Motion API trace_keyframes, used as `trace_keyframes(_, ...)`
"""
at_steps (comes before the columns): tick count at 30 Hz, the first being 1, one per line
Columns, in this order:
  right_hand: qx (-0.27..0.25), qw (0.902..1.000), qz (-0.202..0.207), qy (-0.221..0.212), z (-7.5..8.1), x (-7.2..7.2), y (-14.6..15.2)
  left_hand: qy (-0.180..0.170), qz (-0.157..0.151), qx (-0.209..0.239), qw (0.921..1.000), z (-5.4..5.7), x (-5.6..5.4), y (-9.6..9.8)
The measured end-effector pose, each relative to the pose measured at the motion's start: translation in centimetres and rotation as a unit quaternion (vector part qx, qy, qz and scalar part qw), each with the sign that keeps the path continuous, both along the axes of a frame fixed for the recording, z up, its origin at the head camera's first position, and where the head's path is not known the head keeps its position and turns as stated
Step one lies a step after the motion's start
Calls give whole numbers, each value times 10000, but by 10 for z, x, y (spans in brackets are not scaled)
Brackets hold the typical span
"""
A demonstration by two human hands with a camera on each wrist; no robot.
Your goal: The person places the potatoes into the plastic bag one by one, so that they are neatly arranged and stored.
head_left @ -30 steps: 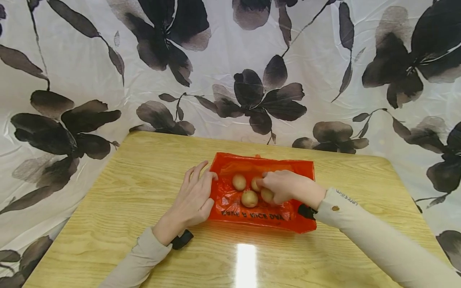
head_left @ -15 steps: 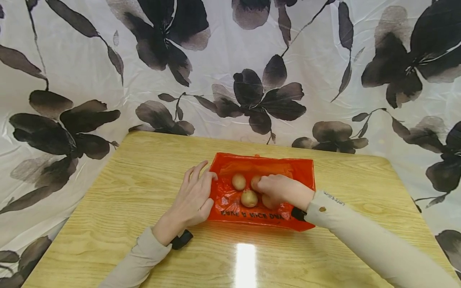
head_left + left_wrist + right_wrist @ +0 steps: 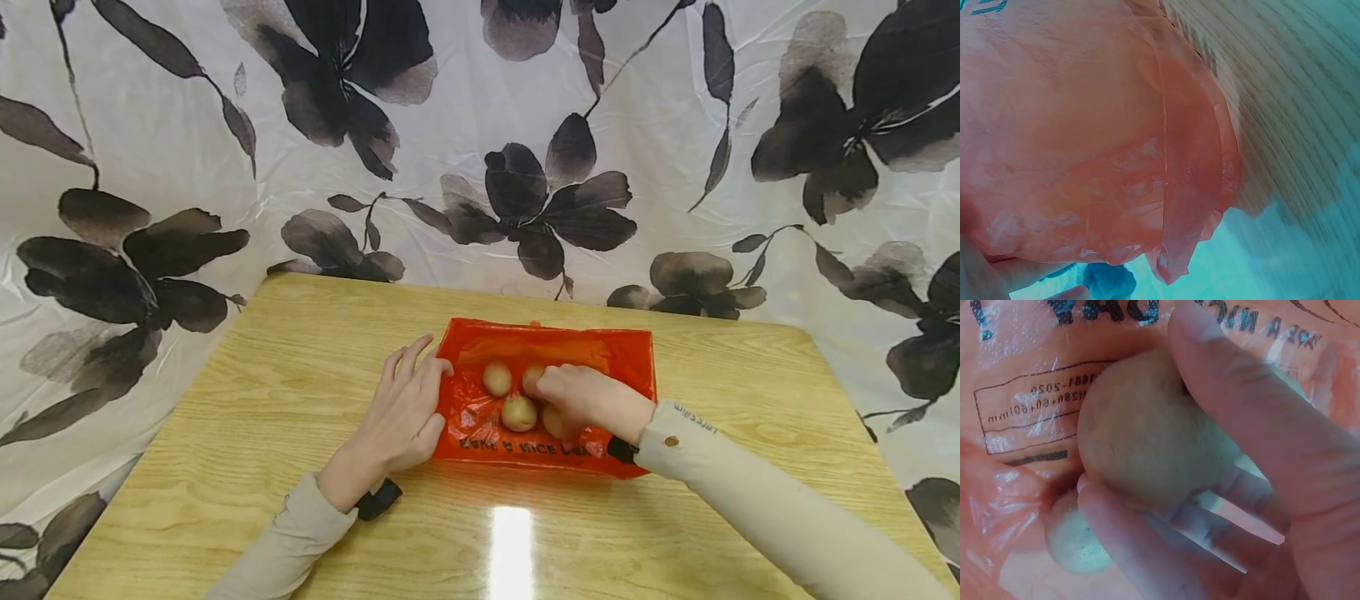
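Note:
A red plastic bag (image 3: 480, 446) lies with its mouth spread on the table, printed with dark letters. Inside it are several potatoes, among them a left one (image 3: 497, 379) and a front one (image 3: 518, 413). My left hand (image 3: 401, 417) holds the bag's left rim, fingertips bent over the edge. In the bag's right part, my right hand (image 3: 588, 396) grips a potato (image 3: 1147, 431), thumb on one side and fingers on the other. That hand partly hides the right-hand potatoes in the head view. A smaller-looking potato (image 3: 1079, 537) sits beside its fingertips in the right wrist view.
The bag rests on a wood-grain table (image 3: 300, 350). Behind the table hangs a white cloth (image 3: 450, 83) with dark flowers. A bright light reflection (image 3: 512, 550) shows on the tabletop in front of the bag.
My right hand has moved slightly left and further over the right-hand potatoes, covering more of them. The bag's right front corner has shifted a little. My left hand has stayed at the left rim.

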State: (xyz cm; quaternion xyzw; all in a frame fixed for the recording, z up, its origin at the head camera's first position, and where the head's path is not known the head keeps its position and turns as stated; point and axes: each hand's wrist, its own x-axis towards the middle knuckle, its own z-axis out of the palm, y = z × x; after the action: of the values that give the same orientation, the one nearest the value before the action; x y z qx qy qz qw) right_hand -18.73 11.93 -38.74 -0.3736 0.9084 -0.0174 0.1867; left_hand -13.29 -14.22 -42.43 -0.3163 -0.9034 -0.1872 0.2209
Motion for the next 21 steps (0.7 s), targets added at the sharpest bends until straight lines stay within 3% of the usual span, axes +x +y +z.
trace_keyframes(15, 281, 9995, -138, -96, 10, -4, 7, -145, 22, 2, 9999, 1, 0, 1)
trace_keyframes(21, 116, 9999, -30, -93, 18, -4, 8, -275, 92, 6, 9996, 0, 0, -2)
